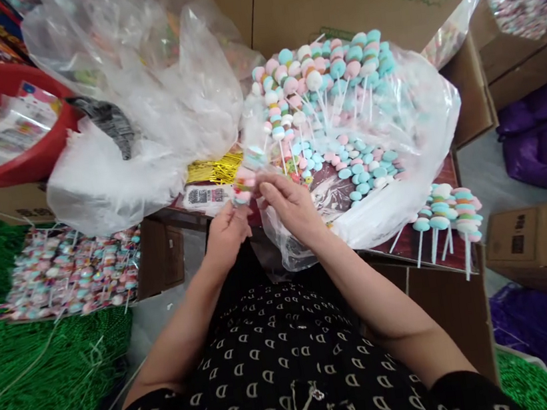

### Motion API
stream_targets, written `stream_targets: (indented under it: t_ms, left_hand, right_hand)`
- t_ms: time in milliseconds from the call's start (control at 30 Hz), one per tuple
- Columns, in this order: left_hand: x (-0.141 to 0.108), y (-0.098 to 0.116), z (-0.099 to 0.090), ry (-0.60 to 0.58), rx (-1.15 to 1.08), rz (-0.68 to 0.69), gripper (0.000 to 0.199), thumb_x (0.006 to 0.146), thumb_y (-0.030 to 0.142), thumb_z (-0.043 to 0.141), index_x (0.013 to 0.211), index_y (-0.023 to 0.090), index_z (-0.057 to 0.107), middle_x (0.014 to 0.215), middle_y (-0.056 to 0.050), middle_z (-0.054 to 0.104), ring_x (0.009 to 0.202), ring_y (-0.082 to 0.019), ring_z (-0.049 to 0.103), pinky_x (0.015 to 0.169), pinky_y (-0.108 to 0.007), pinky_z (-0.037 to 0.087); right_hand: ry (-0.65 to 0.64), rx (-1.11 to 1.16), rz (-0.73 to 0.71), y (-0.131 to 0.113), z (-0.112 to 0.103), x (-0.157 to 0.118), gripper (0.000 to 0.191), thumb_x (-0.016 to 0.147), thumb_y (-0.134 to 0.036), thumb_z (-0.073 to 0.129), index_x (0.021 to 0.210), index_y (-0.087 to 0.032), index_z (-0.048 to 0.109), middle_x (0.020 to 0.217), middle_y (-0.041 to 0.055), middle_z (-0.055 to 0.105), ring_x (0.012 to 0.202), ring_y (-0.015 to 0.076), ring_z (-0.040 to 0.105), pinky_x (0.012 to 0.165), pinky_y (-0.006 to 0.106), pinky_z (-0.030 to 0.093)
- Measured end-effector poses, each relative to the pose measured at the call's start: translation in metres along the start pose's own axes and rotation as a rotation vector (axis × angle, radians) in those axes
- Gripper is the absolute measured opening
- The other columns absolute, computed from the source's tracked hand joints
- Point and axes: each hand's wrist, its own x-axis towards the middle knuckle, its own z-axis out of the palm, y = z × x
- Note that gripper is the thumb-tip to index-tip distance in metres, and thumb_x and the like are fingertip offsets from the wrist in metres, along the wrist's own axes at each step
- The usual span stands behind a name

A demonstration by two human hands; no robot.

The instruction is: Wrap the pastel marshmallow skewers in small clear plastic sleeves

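My left hand (227, 232) and my right hand (291, 206) meet in front of my chest, and both pinch a short skewer of pastel pink, white and blue candies (244, 182). Thin clear film seems to wrap its upper end, though the film is hard to make out. Just beyond my right hand lies a large clear plastic bag (407, 113) heaped with many similar candy skewers (325, 104). More skewers (447, 222) lie to the right of the bag, their white sticks pointing toward me.
Gold twist ties (213, 170) and a printed paper label (205, 198) lie behind my hands. At left are wrapped skewers (71, 272), a red basin (2, 133) and green bead strands (40, 384). Cardboard boxes (540, 240) and purple bags (543, 149) stand at right.
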Motion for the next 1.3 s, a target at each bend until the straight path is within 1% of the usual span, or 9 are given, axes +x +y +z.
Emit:
stream_targets:
  t_ms: [100,233,367,567,767,933,1067,1167,1300]
  left_hand:
    - [0.006,0.005,-0.017,0.085,-0.194,-0.069,0.042,0.082,0.054,0.082,0.078,0.020,0.058,0.048,0.012,0.033,0.039,-0.005,0.030,0.048,-0.022,0.043]
    - [0.009,0.012,-0.028,0.168,-0.282,-0.115,0.036,0.086,0.045,0.080,0.076,0.018,0.057,0.047,0.012,0.034,0.038,-0.004,0.031,0.047,-0.021,0.045]
    - [0.011,0.010,-0.031,0.187,-0.310,-0.155,0.035,0.090,0.042,0.077,0.076,0.018,0.056,0.046,0.012,0.035,0.037,-0.004,0.032,0.046,-0.020,0.045]
    - [0.019,0.003,-0.031,0.196,-0.325,-0.188,0.034,0.093,0.040,0.075,0.075,0.018,0.056,0.044,0.012,0.035,0.035,-0.005,0.033,0.045,-0.020,0.044]
    - [0.022,0.003,-0.030,0.196,-0.330,-0.206,0.034,0.095,0.040,0.073,0.074,0.018,0.057,0.044,0.012,0.035,0.035,-0.005,0.032,0.045,-0.020,0.045]
    - [0.024,0.003,-0.023,0.182,-0.336,-0.226,0.033,0.096,0.038,0.071,0.075,0.018,0.057,0.044,0.012,0.035,0.034,-0.005,0.031,0.044,-0.020,0.043]
    - [0.025,0.002,-0.015,0.146,-0.338,-0.235,0.033,0.094,0.039,0.073,0.076,0.018,0.056,0.044,0.013,0.032,0.035,-0.004,0.029,0.043,-0.019,0.041]
    - [0.026,0.002,-0.009,0.118,-0.336,-0.241,0.035,0.091,0.042,0.077,0.078,0.019,0.054,0.045,0.013,0.031,0.035,-0.005,0.028,0.042,-0.019,0.041]
    - [0.026,0.002,0.001,0.075,-0.331,-0.275,0.039,0.088,0.044,0.079,0.077,0.021,0.049,0.048,0.013,0.034,0.036,-0.005,0.027,0.039,-0.018,0.036]
  right_hand:
    - [-0.134,-0.451,-0.046,0.004,0.018,0.037,0.022,0.102,-0.020,0.054,0.112,-0.019,0.074,0.118,0.0082,0.078,0.114,0.0213,0.071,0.104,0.036,0.055]
    - [-0.288,-1.008,0.036,0.006,0.034,0.073,0.030,0.103,-0.012,0.046,0.119,-0.013,0.071,0.127,0.0158,0.074,0.116,0.0258,0.071,0.100,0.034,0.055]
    - [-0.308,-1.143,0.075,0.010,0.040,0.085,0.034,0.104,-0.011,0.041,0.121,-0.010,0.070,0.126,0.0225,0.072,0.110,0.0291,0.074,0.090,0.034,0.057]
    - [-0.315,-1.213,0.091,0.017,0.044,0.087,0.038,0.102,-0.005,0.037,0.121,-0.009,0.070,0.118,0.0247,0.073,0.109,0.0306,0.075,0.088,0.036,0.057]
    - [-0.245,-1.190,0.068,0.018,0.035,0.082,0.041,0.103,-0.006,0.032,0.124,-0.010,0.067,0.120,0.0223,0.071,0.104,0.0291,0.073,0.086,0.036,0.054]
    - [-0.058,-1.072,0.144,0.015,0.019,0.072,0.031,0.107,-0.022,0.041,0.119,-0.015,0.068,0.118,0.0174,0.073,0.107,0.0286,0.070,0.089,0.037,0.052]
    - [0.114,-0.735,0.197,0.018,0.006,0.063,0.021,0.104,-0.022,0.046,0.102,-0.018,0.067,0.098,0.0081,0.076,0.091,0.0217,0.071,0.087,0.033,0.051]
    - [0.217,-0.370,0.226,0.022,0.000,0.053,0.017,0.102,-0.023,0.047,0.090,-0.021,0.059,0.084,0.0009,0.073,0.068,0.0146,0.066,0.073,0.028,0.052]
    - [0.237,0.030,0.175,0.020,-0.002,0.034,0.025,0.102,-0.042,0.054,0.086,-0.023,0.054,0.076,-0.0024,0.069,0.055,0.0106,0.059,0.055,0.024,0.048]
